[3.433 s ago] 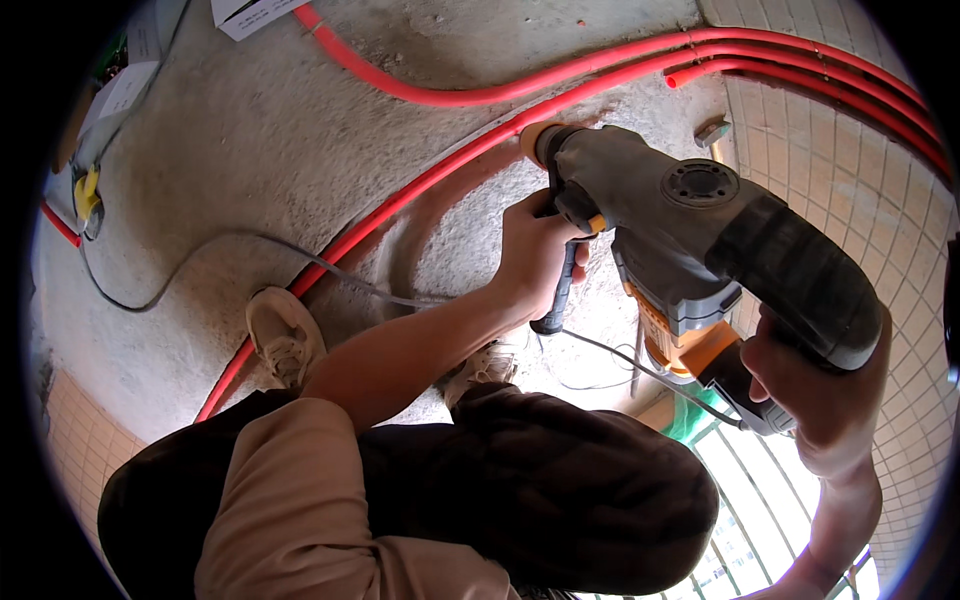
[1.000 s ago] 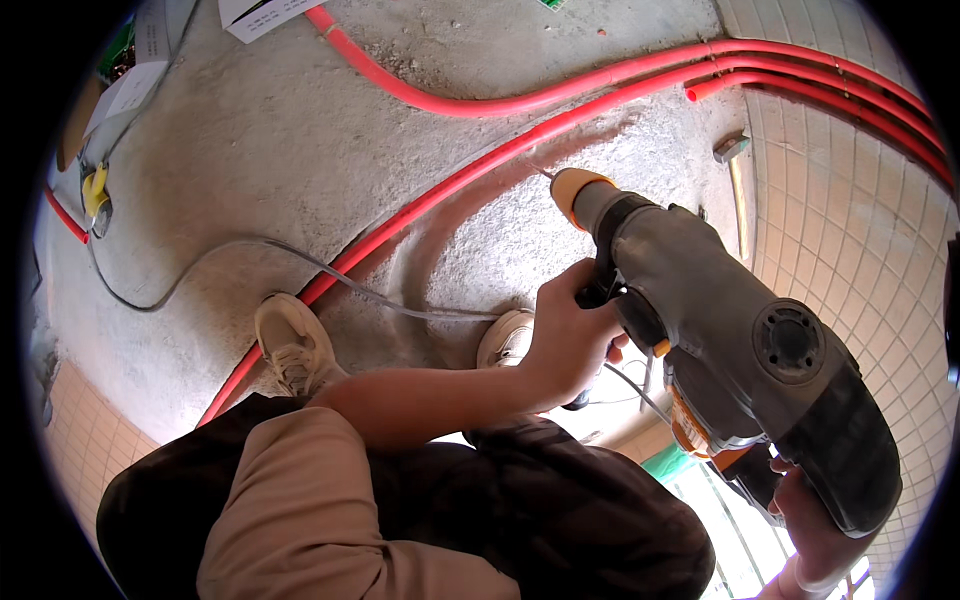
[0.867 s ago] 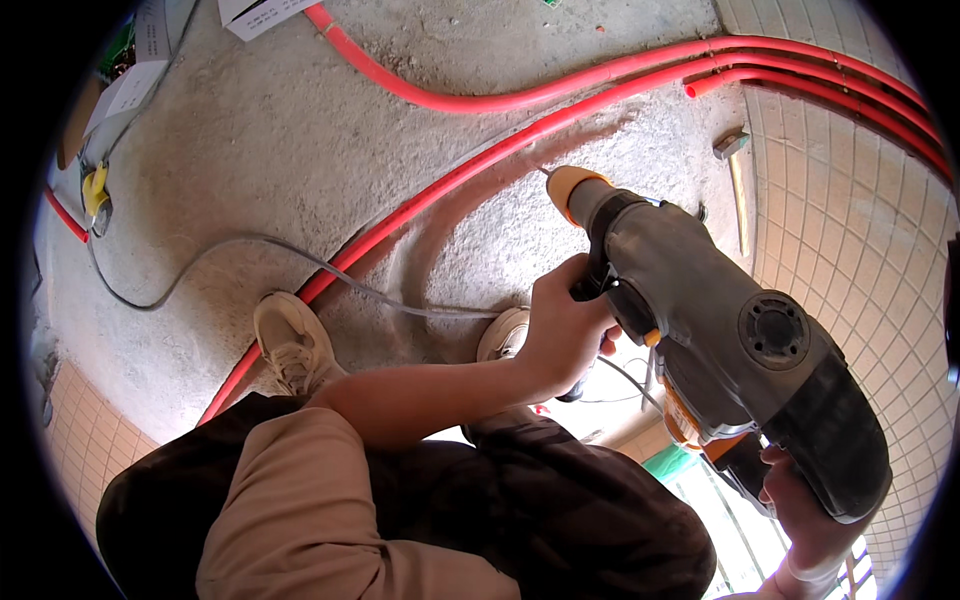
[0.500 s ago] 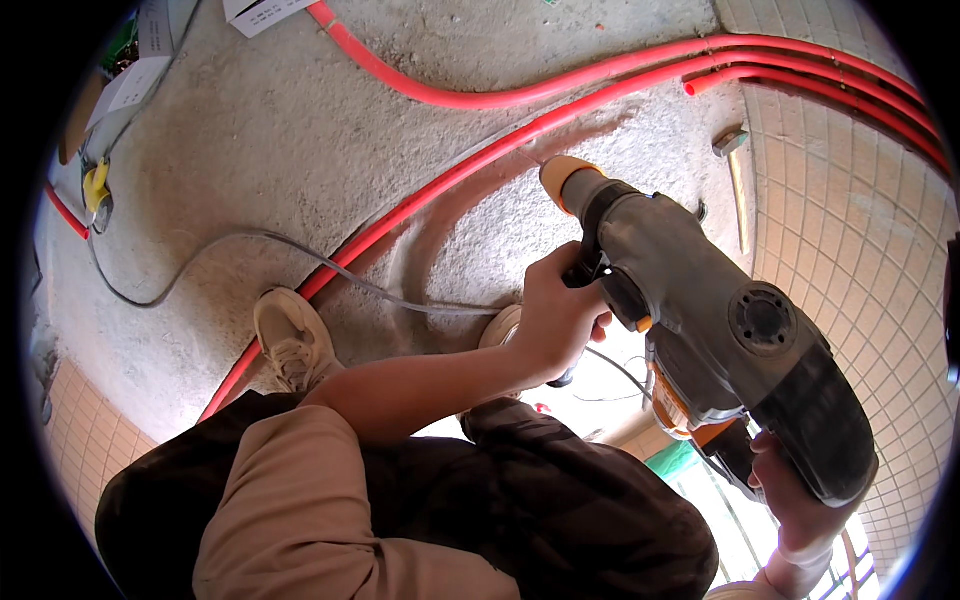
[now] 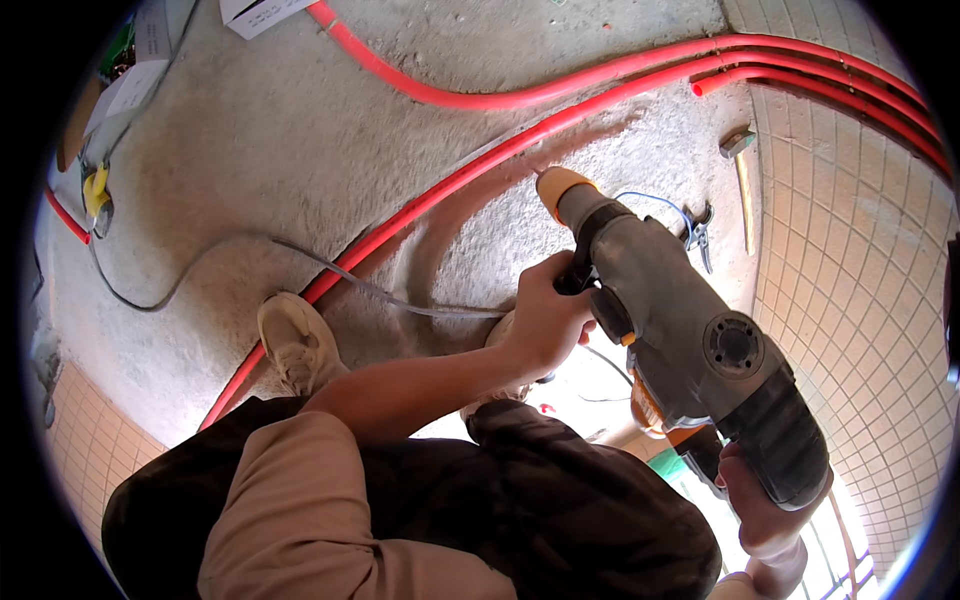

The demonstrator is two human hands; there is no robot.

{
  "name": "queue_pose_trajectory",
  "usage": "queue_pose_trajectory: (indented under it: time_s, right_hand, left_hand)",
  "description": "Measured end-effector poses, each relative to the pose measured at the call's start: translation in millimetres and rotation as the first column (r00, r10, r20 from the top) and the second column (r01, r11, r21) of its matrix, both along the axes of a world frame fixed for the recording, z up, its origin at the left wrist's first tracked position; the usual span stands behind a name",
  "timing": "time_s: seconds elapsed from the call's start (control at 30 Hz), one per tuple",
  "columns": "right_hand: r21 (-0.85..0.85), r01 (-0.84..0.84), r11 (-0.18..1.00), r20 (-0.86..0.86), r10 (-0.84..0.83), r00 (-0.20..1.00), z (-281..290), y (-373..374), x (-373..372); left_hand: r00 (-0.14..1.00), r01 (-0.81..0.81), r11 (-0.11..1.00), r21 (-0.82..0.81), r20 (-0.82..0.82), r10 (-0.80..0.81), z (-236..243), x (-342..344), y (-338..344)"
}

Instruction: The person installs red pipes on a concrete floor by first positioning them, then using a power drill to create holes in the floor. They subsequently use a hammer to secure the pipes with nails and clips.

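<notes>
Across the right half lies a large grey and black rotary hammer drill (image 5: 660, 280), its orange-tipped chuck (image 5: 562, 192) toward the far side. A thin bit shows at the chuck's nose, close to the red pipe (image 5: 430, 192); whether it touches the floor I cannot tell. My left hand (image 5: 548, 315) is closed round the side handle behind the chuck. At the rear, my right hand (image 5: 765, 505) wraps the back grip, partly hidden under the black housing.
More red pipes (image 5: 590, 80) curve along the rough concrete floor (image 5: 230, 130). A hammer (image 5: 743, 185) and pliers (image 5: 703, 240) lie beside the tiled wall (image 5: 850, 230). A grey cable (image 5: 190, 290) crosses the floor past my shoe (image 5: 297, 340). Open boxes (image 5: 125, 85) stand far left.
The drill's rear and my right hand have swung left, and the body has shifted left with my left hand. The pliers and a blue cord have come into sight beside the drill.
</notes>
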State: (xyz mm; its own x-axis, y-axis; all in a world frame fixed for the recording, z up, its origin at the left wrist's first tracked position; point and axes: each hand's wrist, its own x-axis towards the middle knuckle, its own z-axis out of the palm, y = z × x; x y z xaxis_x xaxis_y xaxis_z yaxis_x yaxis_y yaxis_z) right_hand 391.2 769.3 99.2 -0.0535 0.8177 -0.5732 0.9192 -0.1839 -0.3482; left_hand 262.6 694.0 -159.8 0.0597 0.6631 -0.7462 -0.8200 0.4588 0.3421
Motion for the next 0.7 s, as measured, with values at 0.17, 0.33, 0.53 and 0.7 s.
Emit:
queue_pose_trajectory:
  time_s: [0.17, 0.33, 0.53, 0.7]
  right_hand:
    - [0.063, -0.001, 0.998, 0.015, 0.000, 1.000, 3, -9, 6]
    - [0.168, -0.083, 0.982, 0.059, 0.074, 0.996, 13, -13, -1]
    - [0.064, -0.333, 0.941, 0.241, 0.309, 0.920, 33, 7, 27]
    - [0.036, -0.169, 0.985, 0.025, 0.169, 0.985, 10, 22, 6]
  left_hand:
    - [1.000, 0.013, 1.000, 0.010, -0.009, -0.013, 6, 5, 1]
    - [0.999, 0.042, 0.999, 0.031, -0.012, -0.041, 19, 7, 9]
    - [0.998, 0.036, 0.997, 0.069, 0.051, -0.040, 21, 6, 29]
    - [0.998, 0.042, 0.998, 0.056, 0.034, -0.044, 5, 3, 33]
